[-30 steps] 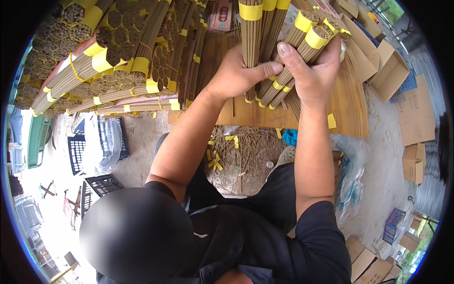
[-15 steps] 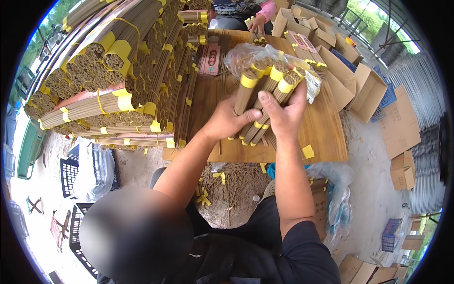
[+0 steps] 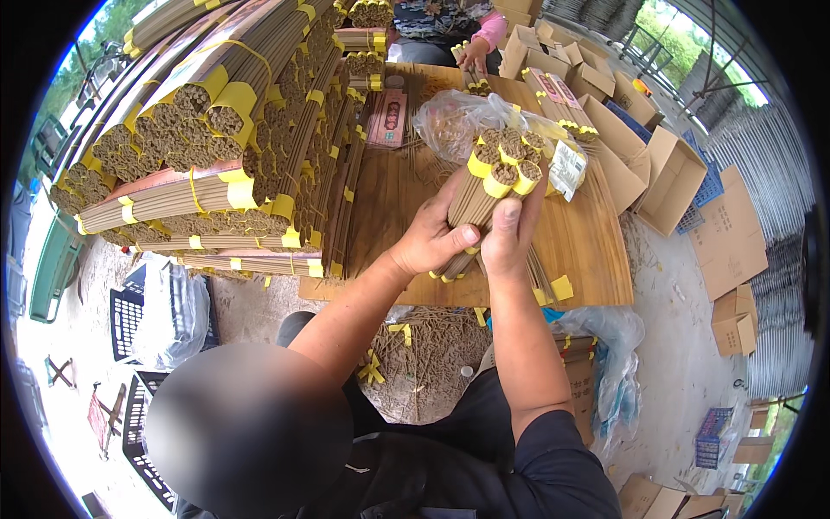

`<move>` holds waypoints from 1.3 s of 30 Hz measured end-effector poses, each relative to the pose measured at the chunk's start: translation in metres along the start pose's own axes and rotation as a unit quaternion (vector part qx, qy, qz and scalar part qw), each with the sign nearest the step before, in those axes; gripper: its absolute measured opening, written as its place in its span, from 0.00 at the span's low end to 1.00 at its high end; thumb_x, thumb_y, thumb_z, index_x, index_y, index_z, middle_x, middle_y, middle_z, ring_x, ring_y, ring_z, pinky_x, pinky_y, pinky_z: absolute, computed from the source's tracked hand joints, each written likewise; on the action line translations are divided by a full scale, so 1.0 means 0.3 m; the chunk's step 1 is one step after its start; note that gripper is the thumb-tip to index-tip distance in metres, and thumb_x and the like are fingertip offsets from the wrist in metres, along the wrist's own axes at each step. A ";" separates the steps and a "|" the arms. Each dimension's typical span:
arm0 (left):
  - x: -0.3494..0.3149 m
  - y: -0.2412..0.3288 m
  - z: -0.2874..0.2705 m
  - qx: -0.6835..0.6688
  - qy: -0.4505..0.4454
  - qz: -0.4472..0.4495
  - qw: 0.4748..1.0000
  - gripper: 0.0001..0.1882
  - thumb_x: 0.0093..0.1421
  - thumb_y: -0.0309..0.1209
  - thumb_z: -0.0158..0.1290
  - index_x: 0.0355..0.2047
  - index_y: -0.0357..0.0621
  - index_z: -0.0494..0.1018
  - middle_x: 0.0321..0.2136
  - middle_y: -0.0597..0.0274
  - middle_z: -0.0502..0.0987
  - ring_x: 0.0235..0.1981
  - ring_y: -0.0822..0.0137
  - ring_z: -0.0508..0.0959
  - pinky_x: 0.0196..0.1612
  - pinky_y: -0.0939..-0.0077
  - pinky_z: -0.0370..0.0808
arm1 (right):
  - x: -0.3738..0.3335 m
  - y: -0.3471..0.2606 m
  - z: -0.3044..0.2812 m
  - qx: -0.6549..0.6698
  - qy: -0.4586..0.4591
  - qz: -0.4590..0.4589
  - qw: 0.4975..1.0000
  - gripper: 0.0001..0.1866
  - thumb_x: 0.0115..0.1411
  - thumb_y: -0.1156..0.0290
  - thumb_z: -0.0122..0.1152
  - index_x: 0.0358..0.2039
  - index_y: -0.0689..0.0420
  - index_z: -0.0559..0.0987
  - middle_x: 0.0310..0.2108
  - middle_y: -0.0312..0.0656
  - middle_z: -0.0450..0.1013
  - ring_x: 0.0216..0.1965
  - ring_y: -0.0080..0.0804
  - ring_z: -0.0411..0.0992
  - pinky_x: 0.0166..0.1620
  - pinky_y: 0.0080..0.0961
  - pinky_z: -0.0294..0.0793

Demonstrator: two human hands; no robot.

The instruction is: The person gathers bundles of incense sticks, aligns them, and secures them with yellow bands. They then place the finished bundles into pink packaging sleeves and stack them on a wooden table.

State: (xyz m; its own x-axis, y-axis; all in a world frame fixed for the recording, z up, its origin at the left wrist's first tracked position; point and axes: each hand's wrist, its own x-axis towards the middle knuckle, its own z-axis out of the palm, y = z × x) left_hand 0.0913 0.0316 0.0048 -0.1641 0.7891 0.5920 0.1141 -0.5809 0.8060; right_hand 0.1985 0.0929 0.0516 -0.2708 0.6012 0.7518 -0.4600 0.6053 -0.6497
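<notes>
Several bundles of brown incense sticks, each banded with yellow paper at its ends, are squeezed together above the table. My left hand is wrapped round their left side, its thumb across the front. From the right, my right hand grips the same cluster, thumb pointing up along it. The round stick ends face up and away from me. Just behind the cluster lies a crumpled clear plastic bag on the wooden table. Loose sticks and a yellow paper piece lie by the near edge.
A tall stack of banded incense bundles rises at the left, beside a pink printed packet. Across the table, a co-worker's hand holds a few bundles. Open cardboard boxes stand at the right. Black crates sit on the floor at left.
The bundles, spread apart before, are now pressed into one tight cluster. My hands have come closer together round it. The co-worker's hand has shifted slightly.
</notes>
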 end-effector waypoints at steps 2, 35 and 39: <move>-0.011 0.023 0.002 0.045 0.009 0.023 0.999 0.59 0.56 0.66 0.59 0.71 0.34 0.50 0.64 0.43 0.66 0.66 0.54 0.67 0.66 0.61 0.63 | -0.015 -0.018 0.003 0.027 0.010 0.011 1.000 0.56 0.61 0.31 0.56 0.68 0.71 0.54 0.59 0.51 0.64 0.59 0.38 0.65 0.62 0.39 0.63; -0.056 -0.016 0.078 0.126 0.033 -0.015 0.991 0.47 0.41 0.35 0.69 0.63 0.40 0.63 0.54 0.45 0.74 0.55 0.46 0.77 0.57 0.58 0.74 | 0.022 -0.123 -0.020 0.116 -0.093 -0.004 0.989 0.61 0.46 0.72 0.75 0.73 0.58 0.45 0.59 0.51 0.65 0.57 0.40 0.70 0.61 0.41 0.71; -0.096 -0.013 0.118 0.251 0.152 0.006 0.956 0.48 0.44 0.35 0.70 0.63 0.35 0.60 0.52 0.43 0.74 0.53 0.45 0.77 0.56 0.57 0.74 | 0.034 -0.105 -0.024 0.142 -0.115 0.077 0.980 0.61 0.47 0.70 0.76 0.74 0.57 0.44 0.57 0.52 0.68 0.57 0.43 0.72 0.59 0.41 0.73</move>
State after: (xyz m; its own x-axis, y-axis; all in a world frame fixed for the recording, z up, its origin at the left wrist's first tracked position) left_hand 0.1303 0.0183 -0.0154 -0.4276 0.6444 0.6339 0.5615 -0.3602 0.7450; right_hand 0.2162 0.0838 0.0790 -0.5237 0.5215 0.6736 -0.6065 0.3270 -0.7247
